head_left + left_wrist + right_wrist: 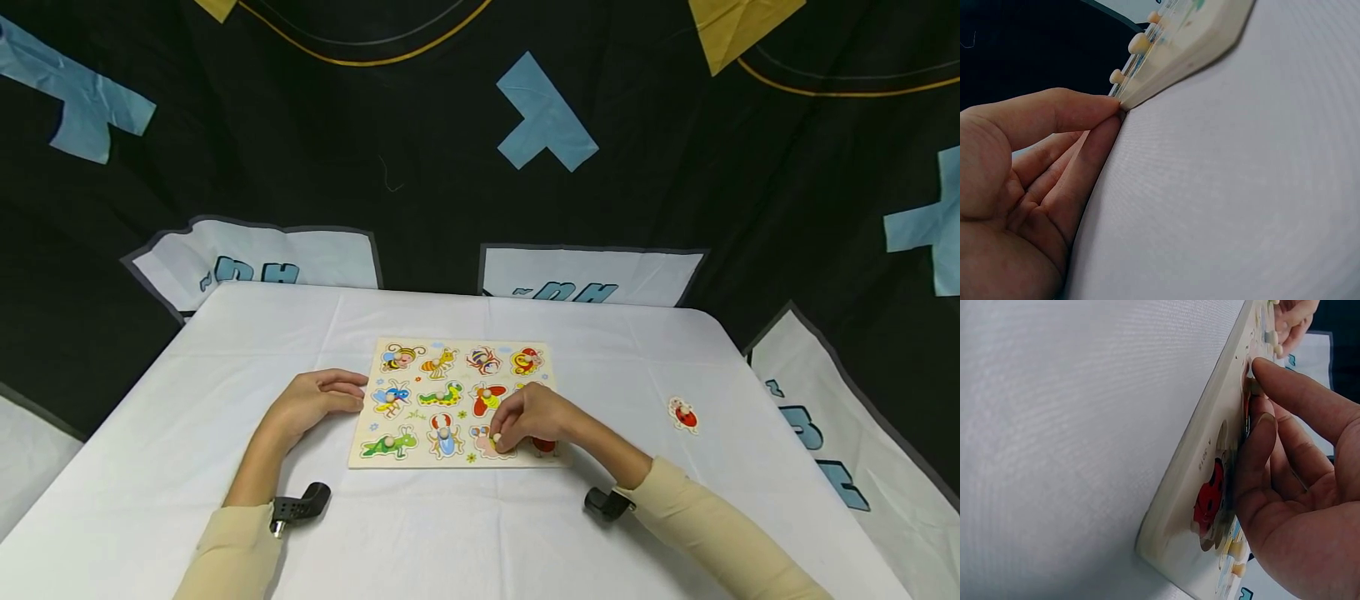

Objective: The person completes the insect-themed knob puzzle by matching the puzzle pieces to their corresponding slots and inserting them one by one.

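Note:
A wooden peg puzzle board (457,460) with several insect pieces lies flat on the table. My left hand (311,404) rests at its left edge, fingertips and thumb touching the rim; in the left wrist view the fingers (1054,115) look nearly straight. At the lower right of the board, my right hand (536,414) pinches the small knob (1256,387) of a pink puzzle piece (483,446), partly hidden by the fingers. Beside it, a red ladybug recess (1210,499) shows no knob. Whether the pink piece sits fully in its recess I cannot tell.
A loose red ladybug piece (683,414) lies on the white tablecloth (420,533), right of the board. Black wrist cameras sit on both forearms, at the left wrist (300,504) and right wrist (606,504). A dark curtain (420,167) hangs behind the table.

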A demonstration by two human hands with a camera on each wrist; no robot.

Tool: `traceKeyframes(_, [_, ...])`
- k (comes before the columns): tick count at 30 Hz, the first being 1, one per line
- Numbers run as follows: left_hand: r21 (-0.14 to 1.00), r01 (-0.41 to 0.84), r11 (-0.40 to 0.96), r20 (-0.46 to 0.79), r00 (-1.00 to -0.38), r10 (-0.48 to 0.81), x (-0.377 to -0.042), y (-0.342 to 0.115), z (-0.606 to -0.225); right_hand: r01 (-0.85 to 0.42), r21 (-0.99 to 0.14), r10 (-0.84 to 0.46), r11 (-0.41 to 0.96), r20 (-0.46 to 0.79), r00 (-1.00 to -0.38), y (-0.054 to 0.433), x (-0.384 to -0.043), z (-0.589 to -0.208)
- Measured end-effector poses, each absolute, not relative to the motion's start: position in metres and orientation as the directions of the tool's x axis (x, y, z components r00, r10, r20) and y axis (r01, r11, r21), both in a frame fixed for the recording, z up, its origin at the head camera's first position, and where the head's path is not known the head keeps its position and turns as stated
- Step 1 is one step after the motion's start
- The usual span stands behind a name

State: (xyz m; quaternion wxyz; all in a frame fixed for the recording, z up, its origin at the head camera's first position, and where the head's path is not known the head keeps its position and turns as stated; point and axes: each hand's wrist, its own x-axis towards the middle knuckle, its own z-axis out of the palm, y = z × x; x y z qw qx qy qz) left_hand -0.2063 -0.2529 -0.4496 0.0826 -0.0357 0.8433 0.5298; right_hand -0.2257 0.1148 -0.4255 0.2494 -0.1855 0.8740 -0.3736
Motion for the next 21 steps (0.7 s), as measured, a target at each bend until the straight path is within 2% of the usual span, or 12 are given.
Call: traceKeyframes(21, [0.886,-0.152,0.438,-0.182,-0.983,0.028,-0.206,-0.253,-0.450,-0.097,-0.800,-0.543,0.593,-0.307,-0.782,0.129,-0.230,-0.421])
